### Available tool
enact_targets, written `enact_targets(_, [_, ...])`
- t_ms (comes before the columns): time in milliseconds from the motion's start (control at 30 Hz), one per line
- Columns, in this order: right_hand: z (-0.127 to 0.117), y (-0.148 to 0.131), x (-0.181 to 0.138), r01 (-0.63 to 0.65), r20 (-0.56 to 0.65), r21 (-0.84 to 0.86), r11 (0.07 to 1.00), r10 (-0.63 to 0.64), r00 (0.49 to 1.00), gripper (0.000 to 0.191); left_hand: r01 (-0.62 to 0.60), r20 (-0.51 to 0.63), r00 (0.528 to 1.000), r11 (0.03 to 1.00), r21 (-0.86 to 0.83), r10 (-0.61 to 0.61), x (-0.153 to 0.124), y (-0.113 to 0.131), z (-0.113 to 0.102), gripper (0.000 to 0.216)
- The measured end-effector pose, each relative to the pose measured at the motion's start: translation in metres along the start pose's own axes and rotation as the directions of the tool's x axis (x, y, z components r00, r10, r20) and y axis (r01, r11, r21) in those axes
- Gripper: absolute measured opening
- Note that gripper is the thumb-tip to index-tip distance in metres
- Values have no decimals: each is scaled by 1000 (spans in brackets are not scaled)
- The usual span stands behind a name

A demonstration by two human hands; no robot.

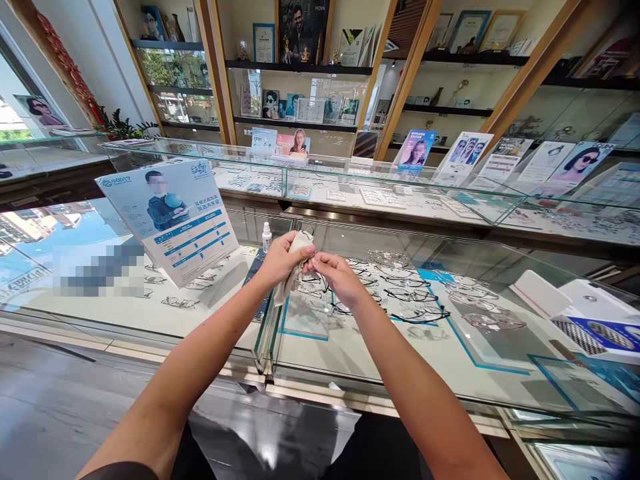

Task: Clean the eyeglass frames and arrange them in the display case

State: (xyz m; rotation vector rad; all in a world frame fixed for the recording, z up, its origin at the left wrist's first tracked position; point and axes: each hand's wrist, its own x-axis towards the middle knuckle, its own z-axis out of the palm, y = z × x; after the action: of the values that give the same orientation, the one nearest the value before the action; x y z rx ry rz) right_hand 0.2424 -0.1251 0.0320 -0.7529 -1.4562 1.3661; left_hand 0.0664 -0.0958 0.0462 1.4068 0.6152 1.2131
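Observation:
My left hand (280, 259) is closed round a pale cleaning cloth (295, 263) that hangs down below the fingers. My right hand (336, 275) pinches a pair of dark, thin-rimmed glasses (314, 281) right beside the cloth. Both hands meet above the glass display counter (350, 347), over the seam between two cases. The cloth is pressed against the glasses near their left lens. Part of the frame is hidden behind my fingers.
A small white spray bottle (267, 236) stands just behind my left hand. A tilted blue-and-white poster (173, 217) stands at the left. Several glasses (415, 300) lie inside the case. White boxes (580, 303) sit at the right; a second counter (380, 183) and shelves stand behind.

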Motion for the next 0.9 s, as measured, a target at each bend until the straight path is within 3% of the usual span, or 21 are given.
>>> enact_targets(200, [1,0,0,8,-9,-16,1000,-9,1000,50,-22,-52,998,1000,2,22,-1,1,-1,62])
enact_targets(500, [-8,0,3,-10,-90,51,999,15,996,45,18,56,998,999,-42,-16,2,8,-7,61])
enact_targets(733, [-3,4,2,2,-6,20,1000,-2,1000,51,1,38,999,1000,2,-1,0,-1,-3,58])
enact_targets(900, [1,5,1,13,18,19,1000,-13,1000,49,-23,-43,999,1000,5,24,0,-3,-3,60])
